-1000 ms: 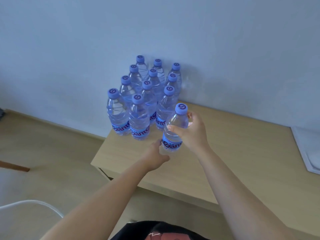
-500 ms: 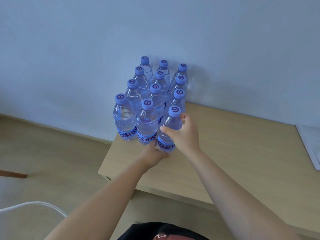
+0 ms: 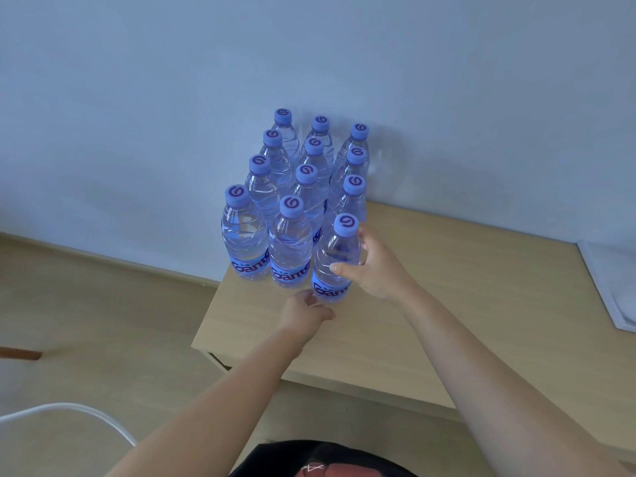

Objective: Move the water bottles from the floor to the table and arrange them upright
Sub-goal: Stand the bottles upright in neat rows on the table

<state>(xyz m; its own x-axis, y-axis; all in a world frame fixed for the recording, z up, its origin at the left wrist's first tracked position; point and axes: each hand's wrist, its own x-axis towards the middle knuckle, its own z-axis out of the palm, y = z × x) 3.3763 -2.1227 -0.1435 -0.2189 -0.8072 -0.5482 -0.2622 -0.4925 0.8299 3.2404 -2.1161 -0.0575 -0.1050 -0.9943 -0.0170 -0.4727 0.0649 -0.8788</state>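
At frame centre, the front-right bottle (image 3: pixel 335 261) stands upright on the table (image 3: pixel 464 297), touching its neighbours in the bottle cluster (image 3: pixel 303 187), a tight upright block near the table's left edge, back against the wall (image 3: pixel 137 98). Right hand (image 3: pixel 377 270) curls round the bottle's right side, thumb across the front. Left hand (image 3: pixel 304 313) sits at the bottle's base; cannot tell if its fingers grip. Bare tabletop runs right to a white tray (image 3: pixel 616 287) at the frame's right edge.
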